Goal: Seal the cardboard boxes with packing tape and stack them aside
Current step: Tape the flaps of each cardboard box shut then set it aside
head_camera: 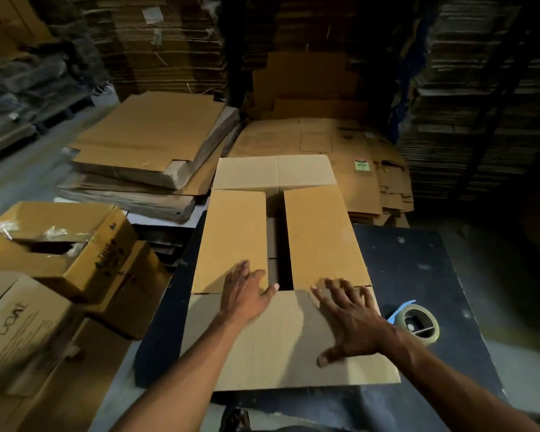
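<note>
A brown cardboard box stands on a dark table in front of me. Its two side flaps are folded down with a dark gap between them. The far flap stands open, and the near flap lies spread toward me. My left hand presses flat on the near end of the left side flap. Fingers spread, my right hand rests on the near flap, its fingertips reaching the right side flap. A roll of clear packing tape with a blue tab lies on the table right of the box.
Assembled boxes are piled at the left, one printed "THIS". Flattened cardboard stacks lie behind the table, and tall stacks fill the back and right. Grey floor shows at far left.
</note>
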`<state>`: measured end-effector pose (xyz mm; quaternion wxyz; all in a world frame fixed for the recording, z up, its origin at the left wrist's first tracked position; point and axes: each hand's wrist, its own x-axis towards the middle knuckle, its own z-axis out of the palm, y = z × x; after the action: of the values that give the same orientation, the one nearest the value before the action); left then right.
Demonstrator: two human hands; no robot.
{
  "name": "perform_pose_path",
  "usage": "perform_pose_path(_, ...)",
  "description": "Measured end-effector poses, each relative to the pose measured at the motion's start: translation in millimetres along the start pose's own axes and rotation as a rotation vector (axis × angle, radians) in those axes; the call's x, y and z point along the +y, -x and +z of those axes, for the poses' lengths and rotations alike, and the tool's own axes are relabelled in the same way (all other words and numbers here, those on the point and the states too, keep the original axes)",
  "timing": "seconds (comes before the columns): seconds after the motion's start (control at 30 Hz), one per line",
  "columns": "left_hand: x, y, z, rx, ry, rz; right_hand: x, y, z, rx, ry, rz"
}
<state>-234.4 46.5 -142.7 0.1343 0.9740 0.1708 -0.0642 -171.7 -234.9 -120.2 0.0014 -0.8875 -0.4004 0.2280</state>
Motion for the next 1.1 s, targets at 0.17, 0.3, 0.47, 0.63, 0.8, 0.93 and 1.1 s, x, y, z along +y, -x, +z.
perform_pose_path(0.17, 1.9, -0.1, 4.4, -0.011, -0.055, -0.02, 0.4, 15.1, 1.1, -0.13, 0.185, -0.148)
perform_pose_path(0.3, 6.2, 3.7, 8.1, 0.05, -0.006, -0.054, -1.4, 16.3, -2.6, -0.168, 0.221, -0.148)
perform_pose_path(0.47, 19.4, 10.4, -4.4, -0.089, 0.013, -0.03, -4.0, 16.9, -58.0, -0.441, 0.041, -0.134)
perform_pose_path(0.63, 34.3, 1.2, -93.4, -0.523, 0.218, -0.078, 25.8, -10.4, -139.6, -0.734, -0.495, -0.322)
perform_pose_path(0.8, 47.0, -8.6, -195.1, -0.092, 0.376, 0.029, 62.4, -43.4, -185.0, -0.522, -0.805, -0.29)
perform_pose_path(0.93, 51.3, -9.6, -196.9, 0.176, 0.431, 0.122, 73.7, -57.9, -200.3, -0.377, -0.836, -0.259)
perform_pose_path(1.1, 43.5, -10.6, -135.2, 0.564, 0.102, 0.177, 71.3, -63.7, -205.7, -0.283, -0.784, -0.22)
